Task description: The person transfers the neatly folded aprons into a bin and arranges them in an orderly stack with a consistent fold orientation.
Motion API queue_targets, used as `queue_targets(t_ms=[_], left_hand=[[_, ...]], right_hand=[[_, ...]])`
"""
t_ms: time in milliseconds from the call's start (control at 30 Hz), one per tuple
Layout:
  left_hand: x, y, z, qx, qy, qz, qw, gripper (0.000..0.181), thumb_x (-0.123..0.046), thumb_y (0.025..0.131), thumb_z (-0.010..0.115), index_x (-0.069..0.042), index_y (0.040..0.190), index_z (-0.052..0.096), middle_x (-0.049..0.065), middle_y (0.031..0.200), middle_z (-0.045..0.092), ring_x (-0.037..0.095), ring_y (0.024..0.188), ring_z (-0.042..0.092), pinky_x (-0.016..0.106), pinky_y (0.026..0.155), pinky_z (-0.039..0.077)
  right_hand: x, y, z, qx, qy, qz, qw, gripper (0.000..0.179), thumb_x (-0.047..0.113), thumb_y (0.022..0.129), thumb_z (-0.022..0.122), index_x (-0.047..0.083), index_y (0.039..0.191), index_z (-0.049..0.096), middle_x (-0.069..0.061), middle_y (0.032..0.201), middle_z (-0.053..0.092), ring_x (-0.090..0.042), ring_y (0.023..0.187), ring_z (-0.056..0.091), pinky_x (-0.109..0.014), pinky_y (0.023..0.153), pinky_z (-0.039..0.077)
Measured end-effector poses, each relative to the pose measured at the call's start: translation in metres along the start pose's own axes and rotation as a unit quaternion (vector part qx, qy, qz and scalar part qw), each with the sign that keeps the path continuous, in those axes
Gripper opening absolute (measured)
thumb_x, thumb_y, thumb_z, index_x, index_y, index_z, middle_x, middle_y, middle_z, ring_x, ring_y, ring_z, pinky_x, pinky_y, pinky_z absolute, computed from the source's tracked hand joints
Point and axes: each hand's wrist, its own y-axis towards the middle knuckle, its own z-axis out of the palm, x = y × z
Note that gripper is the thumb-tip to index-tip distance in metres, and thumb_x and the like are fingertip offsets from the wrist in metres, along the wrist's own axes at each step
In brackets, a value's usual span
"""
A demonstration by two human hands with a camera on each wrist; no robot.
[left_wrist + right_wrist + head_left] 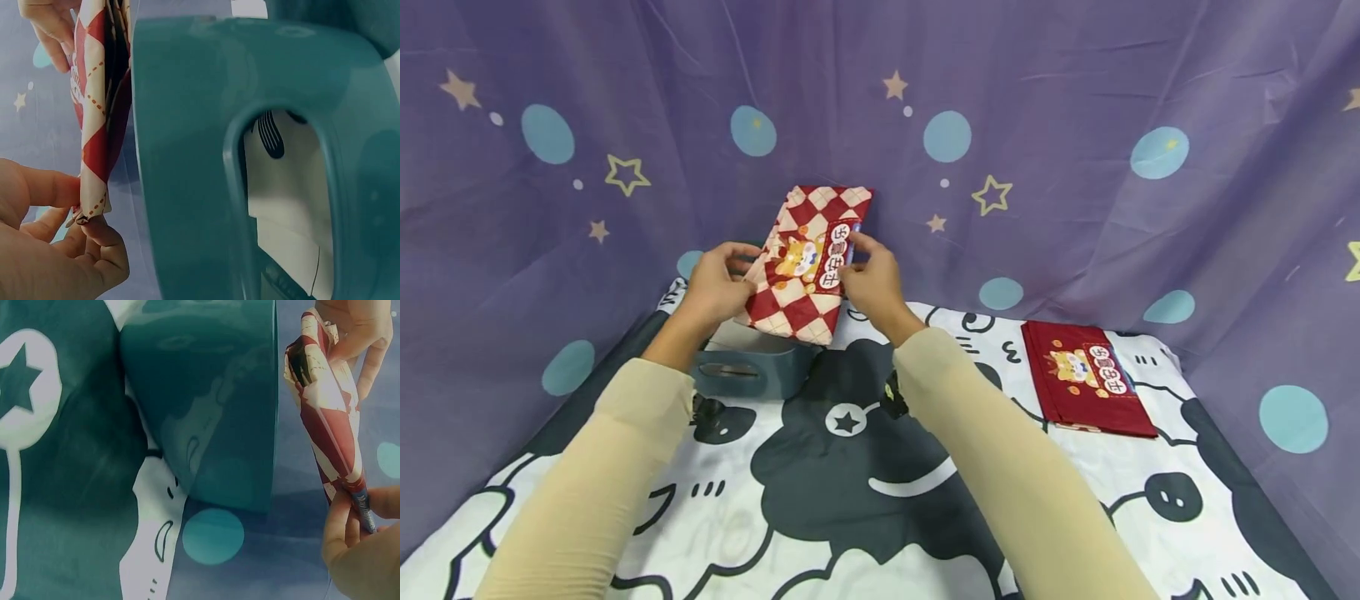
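A folded piece of red-and-cream checkered cloth (786,304), with a cartoon dog and a lettered label on its front, is held up tilted between both hands. My left hand (717,282) pinches its left edge, thumb in front. At the opposite edge, my right hand (878,282) grips beside the label. Both wrist views show the cloth edge-on, its folded layers parted at one end. Below and behind the cloth stands a teal plastic bin (752,375) with a slot handle, its opening partly covered by the cloth in the head view.
A folded dark red cloth (1093,408) with the same dog print lies flat to the right. The bed-like surface has a black-and-white cartoon cover (865,483). A purple curtain (1060,217) with stars and dots hangs close behind and along both sides.
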Motion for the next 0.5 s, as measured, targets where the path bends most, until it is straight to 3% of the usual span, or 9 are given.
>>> queue_targets(t_ms=[333,500], left_hand=[[0.011,0.003,-0.016,-0.026,0.016,-0.019,0.9993,0.054,0.011,0.088,0.055,-0.003,0.14,0.055,0.022,0.122,0.054,0.03,0.097,0.057,0.022,0.061,0.05],[0.02,0.003,-0.026,-0.029,0.014,-0.032,0.999,0.054,0.012,0.088,0.055,-0.003,0.14,0.056,0.022,0.124,0.053,0.032,0.1,0.057,0.024,0.06,0.053]], right_hand=[[0.0,0.004,0.026,0.029,0.087,0.043,0.9949,0.068,-0.015,0.091,0.063,0.006,0.153,0.046,-0.017,0.134,0.06,-0.027,0.108,0.067,-0.034,0.08,0.059],[-0.001,0.003,0.041,0.041,0.094,0.043,0.9938,0.072,-0.017,0.089,0.063,0.005,0.154,0.044,-0.021,0.133,0.061,-0.03,0.111,0.067,-0.036,0.083,0.059]])
